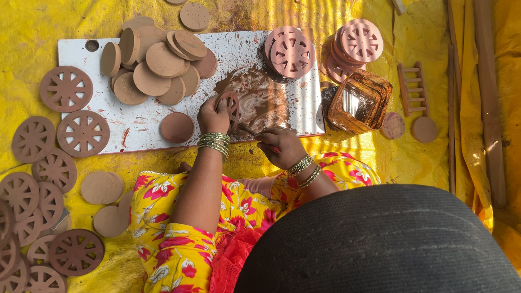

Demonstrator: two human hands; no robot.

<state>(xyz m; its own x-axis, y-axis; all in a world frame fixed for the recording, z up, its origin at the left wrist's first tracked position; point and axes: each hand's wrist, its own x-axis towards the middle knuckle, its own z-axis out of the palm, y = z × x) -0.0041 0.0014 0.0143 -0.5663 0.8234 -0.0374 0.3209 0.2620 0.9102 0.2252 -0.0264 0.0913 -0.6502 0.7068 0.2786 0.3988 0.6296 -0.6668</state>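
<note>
Yellow cloth [49, 27] covers the ground. At 6 o'clock, the left hand [213, 116] grips a clay wheel disc [232, 106] upright so its edge can be reached. The right hand [281, 146] pinches a thin stick [248, 129] against it. Beyond, at 12 o'clock, plain clay discs [157, 65] pile on the white board [76, 49].

Matt, dry-looking clay wheel discs [65, 88] are laid on a crinkly, shiny yellow plastic sheet [32, 32]; the white board [135, 130] looks smooth, smeared with wet brown slip.
</note>
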